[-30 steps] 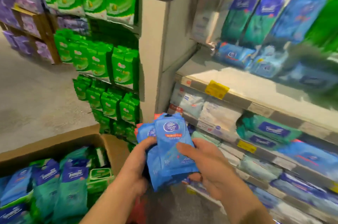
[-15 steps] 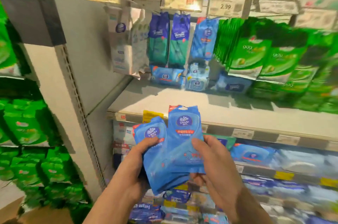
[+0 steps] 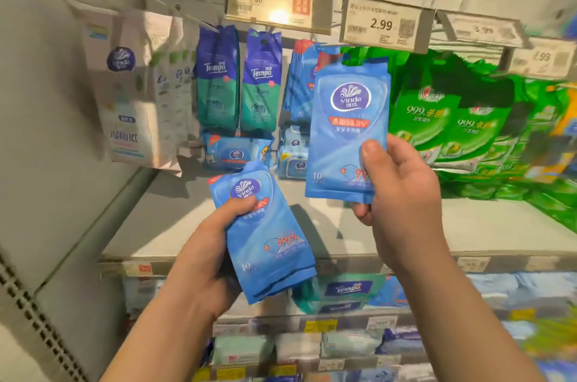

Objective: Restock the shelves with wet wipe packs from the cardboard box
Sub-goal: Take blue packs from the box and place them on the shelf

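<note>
My right hand (image 3: 396, 194) pinches one light blue Vinda wet wipe pack (image 3: 346, 119) by its lower right corner and holds it upright, raised in front of matching blue packs hanging on a peg (image 3: 299, 85). My left hand (image 3: 215, 244) grips a small stack of the same blue packs (image 3: 265, 235), lower and to the left, tilted. The cardboard box is out of view.
Two Tempo packs (image 3: 237, 82) hang left of the blue ones, green packs (image 3: 437, 119) hang to the right. Price tags (image 3: 384, 22) line the rail above. A pale shelf board (image 3: 175, 219) lies below, with more packs on lower shelves (image 3: 343, 347).
My right hand has separated one pack from the stack and lifted it up and right toward the hanging packs. The view has tilted up from the box to the shelf.
</note>
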### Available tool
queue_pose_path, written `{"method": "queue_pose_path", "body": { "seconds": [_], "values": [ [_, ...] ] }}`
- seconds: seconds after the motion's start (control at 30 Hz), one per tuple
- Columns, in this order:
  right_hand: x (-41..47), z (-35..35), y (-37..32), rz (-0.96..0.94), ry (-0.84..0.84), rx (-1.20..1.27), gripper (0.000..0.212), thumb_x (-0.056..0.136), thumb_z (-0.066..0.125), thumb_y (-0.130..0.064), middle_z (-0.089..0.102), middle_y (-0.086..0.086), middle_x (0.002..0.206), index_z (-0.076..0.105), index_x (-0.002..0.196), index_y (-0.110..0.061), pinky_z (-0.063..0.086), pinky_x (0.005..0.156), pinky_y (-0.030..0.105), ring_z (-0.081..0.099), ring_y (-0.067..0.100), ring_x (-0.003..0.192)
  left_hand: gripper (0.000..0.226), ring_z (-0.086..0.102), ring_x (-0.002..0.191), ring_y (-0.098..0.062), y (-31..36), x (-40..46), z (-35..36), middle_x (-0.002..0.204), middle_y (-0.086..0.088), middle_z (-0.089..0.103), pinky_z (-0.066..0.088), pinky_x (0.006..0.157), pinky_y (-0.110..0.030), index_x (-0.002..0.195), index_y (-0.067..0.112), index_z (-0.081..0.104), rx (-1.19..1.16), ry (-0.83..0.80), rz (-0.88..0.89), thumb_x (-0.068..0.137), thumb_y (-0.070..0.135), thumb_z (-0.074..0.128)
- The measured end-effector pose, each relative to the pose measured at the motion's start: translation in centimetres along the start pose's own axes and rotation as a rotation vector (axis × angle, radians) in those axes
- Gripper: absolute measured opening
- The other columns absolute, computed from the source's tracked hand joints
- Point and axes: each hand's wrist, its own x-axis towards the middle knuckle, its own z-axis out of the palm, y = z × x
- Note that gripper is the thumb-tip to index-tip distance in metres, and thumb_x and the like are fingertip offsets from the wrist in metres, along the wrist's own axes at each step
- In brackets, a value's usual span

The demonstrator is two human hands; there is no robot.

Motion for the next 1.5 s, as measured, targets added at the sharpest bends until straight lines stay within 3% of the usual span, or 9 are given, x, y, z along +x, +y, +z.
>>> {"method": "queue_pose_path", "body": {
  "seconds": [0.23, 0.37, 0.63, 0.8, 0.9, 1.03, 1.37, 1.5],
  "values": [
    [3.3, 0.6, 0.2, -0.111, 0.043, 0.044, 0.025, 0.094, 0.062, -0.030, 0.069, -0.009, 0.084, 0.065, 0.117, -0.021, 0.041, 0.038, 0.023, 0.060, 0.006, 0.056, 0.039, 0.069, 0.081, -0.033, 1.3, 2.7, 0.6, 0.109, -0.016, 0.073, 0.054, 0.088, -0.046, 0.109, 0.015, 0.070, 0.021, -0.002, -0.037, 0.071, 0.025, 0.068],
    [5.2, 0.4, 1.2, -0.058, 0.070, 0.084, 0.020, 0.103, 0.057, -0.021, 0.070, -0.010, 0.082, 0.064, 0.121, -0.018, 0.040, 0.038, 0.021, 0.061, 0.003, 0.056, 0.038, 0.071, 0.074, -0.032, 1.6, 3.8, 0.9, 0.105, -0.016, 0.074, 0.055, 0.084, -0.046, 0.108, 0.014, 0.071, 0.016, 0.031, -0.022, 0.072, 0.026, 0.069],
    [6.6, 0.2, 3.6, -0.026, -0.004, 0.126, 0.015, 0.105, 0.052, -0.015, 0.068, -0.005, 0.079, 0.066, 0.111, -0.015, 0.039, 0.038, 0.022, 0.055, 0.005, 0.051, 0.039, 0.071, 0.069, -0.032, 1.9, 5.1, 1.4, 0.102, -0.015, 0.074, 0.061, 0.068, -0.043, 0.108, 0.016, 0.069, -0.036, 0.064, 0.026, 0.071, 0.027, 0.070],
    [6.5, 0.4, 6.2, 0.095, -0.116, 0.145, 0.014, 0.095, 0.065, -0.031, 0.065, 0.007, 0.086, 0.067, 0.094, -0.017, 0.030, 0.042, 0.024, 0.038, 0.016, 0.046, 0.030, 0.071, 0.071, -0.032, 1.4, 5.7, 1.6, 0.099, -0.014, 0.074, 0.059, 0.075, -0.044, 0.106, 0.016, 0.068, -0.071, 0.075, 0.048, 0.078, 0.025, 0.067],
    [6.7, 1.2, 7.2, 0.188, -0.152, 0.200, 0.017, 0.100, 0.063, -0.031, 0.063, 0.011, 0.087, 0.061, 0.091, -0.016, 0.032, 0.044, 0.028, 0.048, 0.022, 0.047, 0.037, 0.070, 0.078, -0.034, 1.3, 6.0, 1.6, 0.107, -0.016, 0.073, 0.058, 0.080, -0.046, 0.111, 0.015, 0.068, -0.077, 0.101, 0.041, 0.075, 0.026, 0.068],
    [7.6, 2.4, 8.0, 0.275, -0.162, 0.416, 0.020, 0.105, 0.052, -0.028, 0.066, 0.007, 0.079, 0.053, 0.095, -0.010, 0.046, 0.049, 0.031, 0.062, 0.024, 0.054, 0.056, 0.065, 0.099, -0.036, 1.3, 6.3, 1.5, 0.126, -0.018, 0.066, 0.050, 0.095, -0.052, 0.131, 0.010, 0.061, -0.090, 0.118, 0.045, 0.078, 0.027, 0.068],
    [13.0, 4.9, 9.1, 0.251, 0.002, 0.475, 0.018, 0.108, 0.049, -0.018, 0.055, 0.009, 0.070, 0.047, 0.092, -0.010, 0.052, 0.050, 0.028, 0.063, 0.017, 0.050, 0.058, 0.066, 0.097, -0.037, 1.5, 6.7, 1.7, 0.122, -0.017, 0.069, 0.052, 0.092, -0.051, 0.133, 0.011, 0.060, -0.103, 0.134, 0.055, 0.078, 0.027, 0.068],
    [14.8, 5.1, 9.3, 0.215, 0.026, 0.458, 0.015, 0.107, 0.052, -0.023, 0.056, 0.009, 0.072, 0.053, 0.100, -0.010, 0.053, 0.048, 0.027, 0.064, 0.018, 0.049, 0.056, 0.065, 0.098, -0.038, 1.5, 6.7, 1.5, 0.122, -0.018, 0.069, 0.051, 0.094, -0.051, 0.133, 0.011, 0.060, -0.107, 0.147, 0.074, 0.079, 0.026, 0.068]
  ]
}}
